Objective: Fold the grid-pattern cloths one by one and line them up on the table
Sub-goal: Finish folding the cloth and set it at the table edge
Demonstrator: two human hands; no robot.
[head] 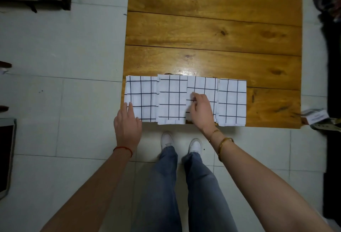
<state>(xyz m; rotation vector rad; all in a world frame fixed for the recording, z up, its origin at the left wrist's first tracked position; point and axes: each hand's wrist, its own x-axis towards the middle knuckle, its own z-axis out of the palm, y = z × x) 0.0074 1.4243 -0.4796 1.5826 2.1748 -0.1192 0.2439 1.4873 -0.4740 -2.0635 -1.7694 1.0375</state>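
Several folded white cloths with a black grid lie side by side along the near edge of the wooden table (212,29). The leftmost cloth (143,95) reaches the table's left corner. My left hand (127,123) rests flat on its near left corner, fingers together. Beside it lies a second cloth (171,101), then a third cloth (203,88), then the rightmost cloth (232,102). My right hand (201,112) lies on the third cloth, fingertips bent at its left edge where it meets the second. The hand hides much of that cloth.
The table's far planks are bare wood. A small white box (314,117) sits at the table's near right corner. Dark fabric (330,1) lies at the far right. Tiled floor (64,47) lies to the left, with my shoes (167,139) at the table's edge.
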